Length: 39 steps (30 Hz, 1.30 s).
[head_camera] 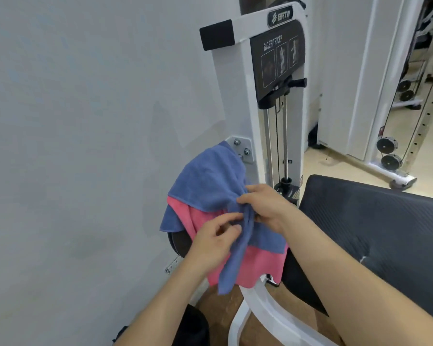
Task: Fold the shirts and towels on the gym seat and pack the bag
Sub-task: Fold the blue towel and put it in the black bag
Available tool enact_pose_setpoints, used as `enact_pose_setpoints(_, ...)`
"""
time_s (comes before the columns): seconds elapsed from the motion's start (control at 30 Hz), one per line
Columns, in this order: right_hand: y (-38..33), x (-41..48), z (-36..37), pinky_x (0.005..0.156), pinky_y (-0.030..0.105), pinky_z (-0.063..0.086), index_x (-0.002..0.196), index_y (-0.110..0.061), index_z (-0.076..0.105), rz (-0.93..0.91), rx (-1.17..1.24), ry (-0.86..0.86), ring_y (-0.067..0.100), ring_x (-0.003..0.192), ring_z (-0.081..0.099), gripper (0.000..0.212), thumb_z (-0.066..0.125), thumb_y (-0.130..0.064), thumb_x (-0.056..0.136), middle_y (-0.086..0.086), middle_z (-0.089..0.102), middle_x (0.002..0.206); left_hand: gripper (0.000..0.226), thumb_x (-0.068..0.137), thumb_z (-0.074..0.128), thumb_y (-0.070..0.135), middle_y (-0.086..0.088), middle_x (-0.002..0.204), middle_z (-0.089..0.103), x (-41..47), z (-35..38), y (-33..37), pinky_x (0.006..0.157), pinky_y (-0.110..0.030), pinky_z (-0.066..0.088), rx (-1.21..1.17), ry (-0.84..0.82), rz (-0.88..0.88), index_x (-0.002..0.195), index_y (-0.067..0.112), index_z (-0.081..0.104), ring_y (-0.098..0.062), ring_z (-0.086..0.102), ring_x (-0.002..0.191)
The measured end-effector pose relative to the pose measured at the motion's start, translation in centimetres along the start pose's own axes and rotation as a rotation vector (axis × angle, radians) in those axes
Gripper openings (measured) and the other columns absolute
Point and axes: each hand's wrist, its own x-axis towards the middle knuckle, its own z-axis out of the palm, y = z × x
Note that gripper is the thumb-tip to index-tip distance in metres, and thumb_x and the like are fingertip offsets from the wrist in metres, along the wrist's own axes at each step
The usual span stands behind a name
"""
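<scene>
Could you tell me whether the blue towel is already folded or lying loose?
Not folded: the blue towel lies crumpled over the pink towel, bunched where the left hand and right hand grip it.

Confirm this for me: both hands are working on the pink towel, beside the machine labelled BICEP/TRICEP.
Wrong towel. In the head view the right hand grips a bunched fold of the blue towel and the left hand pinches it too; the pink towel lies under it. The machine label does read BICEP/TRICEP.

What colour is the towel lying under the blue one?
Pink, plain: the pink towel shows best in the head view, under the blue towel.
</scene>
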Motion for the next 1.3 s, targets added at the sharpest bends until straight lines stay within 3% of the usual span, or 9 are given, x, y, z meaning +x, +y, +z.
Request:
enact_pose_setpoints(0.13,-3.2,1.0,-0.9,0.07,0.036,0.044,0.095,-0.001,0.061,-0.041,0.265,0.055,0.027,0.084,0.055,0.022,0.044,0.004,0.083,0.016,0.058,0.088,0.014,0.096,0.048,0.011,-0.004,0.089,0.069,1.6,-2.0,-1.6,0.072,-0.03,0.05,-0.29,0.192,-0.339,0.099,0.015,0.061,-0.013,0.064,0.075)
enact_pose_setpoints(0.3,-6.2,1.1,-0.8,0.071,0.033,0.049,0.104,0.0,0.065,-0.181,0.203,-0.03,0.021,0.079,0.063,0.021,0.052,-0.007,0.088,0.011,0.064,0.086,0.038,0.089,0.046,-0.012,-0.012,0.099,0.069,6.6,-4.9,1.4,0.069,-0.031,0.055,-0.754,0.38,-0.066,0.12,0.01,0.051,-0.02,0.068,0.081)
enact_pose_setpoints(0.43,-6.9,1.7,-0.9,0.075,0.026,0.049,0.118,-0.019,0.054,-0.382,-0.67,-0.048,0.015,0.093,0.062,0.055,0.08,-0.034,0.072,-0.004,0.063,0.105,0.069,0.075,0.041,-0.011,-0.013,0.108,0.061,11.0,-10.0,1.2,0.081,-0.044,0.053,-0.212,0.487,0.12,0.127,0.034,0.034,-0.03,0.063,0.097)
enact_pose_setpoints(0.53,-7.0,2.8,-0.2,0.057,0.024,0.031,0.091,-0.02,0.049,-0.553,-1.063,0.063,0.019,0.082,0.051,0.02,0.068,-0.021,0.084,-0.006,0.054,0.083,0.071,0.082,0.054,0.003,-0.012,0.112,0.06,13.9,-13.0,0.4,0.083,-0.041,0.049,0.291,0.519,0.073,0.14,0.038,0.03,-0.032,0.061,0.101)
enact_pose_setpoints(0.63,-7.0,4.5,0.0,0.074,0.026,0.042,0.108,-0.013,0.065,-0.704,-0.804,0.185,0.018,0.091,0.06,0.019,0.053,-0.022,0.097,0.002,0.069,0.097,0.052,0.09,0.059,0.018,-0.01,0.141,0.05,16.9,-14.1,-0.3,0.103,-0.034,0.037,0.55,0.451,0.105,0.141,0.022,0.047,-0.028,0.048,0.128)
enact_pose_setpoints(0.87,-8.3,1.9,-1.3,0.107,0.03,0.041,0.147,-0.013,0.036,-0.926,-0.276,0.498,0.013,0.126,0.05,0.046,0.044,-0.019,0.101,0.005,0.051,0.14,0.03,0.096,0.046,0.025,-0.006,0.106,0.069,16.6,-13.7,9.8,0.085,-0.015,0.042,0.188,0.91,0.71,0.111,0.012,0.068,-0.019,0.063,0.101)
enact_pose_setpoints(0.97,-7.0,-2.7,-3.3,0.098,0.026,0.044,0.137,-0.011,0.046,-0.956,-0.236,0.693,0.014,0.115,0.053,0.038,0.04,-0.024,0.102,0.01,0.054,0.126,0.022,0.093,0.053,0.018,0.005,0.112,0.064,12.7,-11.5,13.4,0.095,-0.017,0.04,0.237,0.862,0.971,0.1,0.007,0.071,-0.008,0.057,0.11)
enact_pose_setpoints(1.13,-2.2,-12.5,-8.4,0.101,0.025,0.042,0.125,-0.035,0.05,-0.786,-0.176,0.878,0.001,0.117,0.051,0.026,0.041,-0.027,0.103,-0.004,0.054,0.128,0.026,0.091,0.056,0.015,0.004,0.094,0.045,4.4,-5.0,12.7,0.079,-0.028,0.041,0.432,0.636,1.075,0.069,0.001,0.057,-0.022,0.05,0.089)
enact_pose_setpoints(1.3,1.1,-23.0,-12.6,0.071,0.013,0.048,0.116,-0.034,0.053,-0.582,-0.414,0.753,0.005,0.083,0.062,0.03,0.062,-0.021,0.091,-0.008,0.064,0.089,0.033,0.095,0.045,0.033,-0.004,0.066,0.046,-3.1,0.5,11.7,0.055,-0.015,0.036,0.22,0.168,0.771,0.067,0.016,0.047,-0.006,0.045,0.06)
